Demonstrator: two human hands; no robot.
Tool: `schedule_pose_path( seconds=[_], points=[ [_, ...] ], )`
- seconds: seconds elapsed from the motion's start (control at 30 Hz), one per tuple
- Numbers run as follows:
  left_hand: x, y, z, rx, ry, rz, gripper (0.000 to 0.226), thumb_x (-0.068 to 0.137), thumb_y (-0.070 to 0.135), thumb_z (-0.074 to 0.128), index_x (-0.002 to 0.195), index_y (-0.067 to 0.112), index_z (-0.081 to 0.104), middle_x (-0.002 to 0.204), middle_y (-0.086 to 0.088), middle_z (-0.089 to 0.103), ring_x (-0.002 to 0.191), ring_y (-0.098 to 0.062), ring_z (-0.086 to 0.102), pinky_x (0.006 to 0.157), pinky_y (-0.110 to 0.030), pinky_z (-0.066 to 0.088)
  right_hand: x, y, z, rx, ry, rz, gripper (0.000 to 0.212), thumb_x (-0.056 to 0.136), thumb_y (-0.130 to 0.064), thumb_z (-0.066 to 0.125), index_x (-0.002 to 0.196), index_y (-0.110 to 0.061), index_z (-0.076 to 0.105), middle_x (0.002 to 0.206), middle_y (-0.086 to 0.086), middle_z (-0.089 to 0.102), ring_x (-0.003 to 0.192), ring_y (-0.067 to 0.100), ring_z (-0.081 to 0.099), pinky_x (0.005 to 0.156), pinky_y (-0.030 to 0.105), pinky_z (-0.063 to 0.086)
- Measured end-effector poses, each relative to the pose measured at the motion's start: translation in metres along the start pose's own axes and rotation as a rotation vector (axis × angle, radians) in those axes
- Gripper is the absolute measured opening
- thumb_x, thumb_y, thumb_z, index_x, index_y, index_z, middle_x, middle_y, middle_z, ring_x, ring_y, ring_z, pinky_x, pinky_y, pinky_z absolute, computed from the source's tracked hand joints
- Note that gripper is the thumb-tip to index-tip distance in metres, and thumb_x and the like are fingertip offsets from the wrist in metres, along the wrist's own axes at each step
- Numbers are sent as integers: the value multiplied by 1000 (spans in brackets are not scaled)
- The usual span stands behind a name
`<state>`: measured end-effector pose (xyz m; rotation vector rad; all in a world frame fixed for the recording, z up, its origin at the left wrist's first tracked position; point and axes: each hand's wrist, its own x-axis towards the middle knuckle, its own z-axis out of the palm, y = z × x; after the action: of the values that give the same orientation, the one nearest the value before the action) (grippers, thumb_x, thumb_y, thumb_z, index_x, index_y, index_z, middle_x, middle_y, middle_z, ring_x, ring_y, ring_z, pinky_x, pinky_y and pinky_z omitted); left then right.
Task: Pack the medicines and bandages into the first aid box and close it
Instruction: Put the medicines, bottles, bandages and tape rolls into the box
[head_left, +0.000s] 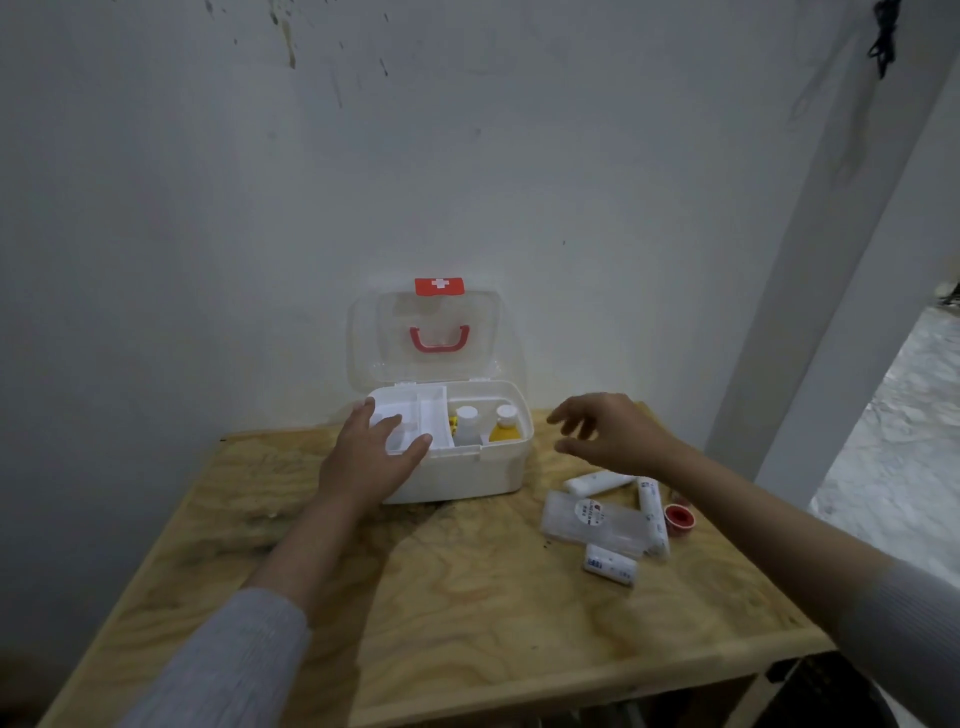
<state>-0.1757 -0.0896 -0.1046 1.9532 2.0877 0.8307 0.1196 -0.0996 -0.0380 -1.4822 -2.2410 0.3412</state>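
Box (467, 467) white, clear lid (423, 338) upright, red handle (439, 340).

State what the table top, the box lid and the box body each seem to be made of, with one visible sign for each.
Table top: likely plywood, unvarnished, showing swirling grain and pale edges.
Box lid: clear plastic; the wall and red handle show through.
Box body: opaque white plastic, smooth, with moulded rounded corners.

White cross on the red latch (439, 286) atop the open first aid box lid (423, 338). Round white sticker (589, 512) with a red mark on the clear flat case (592, 525); its print too small to read. Blue print on the bandage rolls (609, 564), illegible.
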Motion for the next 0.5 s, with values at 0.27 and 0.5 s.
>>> schedule_pose_path(
  seconds=[0.27, 0.5],
  points=[
    [1, -1, 1, 11, -7, 1, 71, 81, 69, 44, 138, 26, 47, 159, 2, 17, 147, -19, 12, 110, -49, 29, -54, 44, 1, -224, -379, 160, 44, 70, -33, 77, 111, -31, 64, 105, -10, 62, 89, 7, 55, 78, 23, 47],
    [3, -2, 1, 22, -12, 8, 71, 81, 70, 43, 138, 27, 47, 159, 2, 17, 147, -20, 13, 110, -51, 29, -62, 55, 10, -231, -347, 141, 39, 68, -34, 77, 105, -37, 65, 90, -22, 50, 87, 6, 53, 74, 24, 48]
  ],
)
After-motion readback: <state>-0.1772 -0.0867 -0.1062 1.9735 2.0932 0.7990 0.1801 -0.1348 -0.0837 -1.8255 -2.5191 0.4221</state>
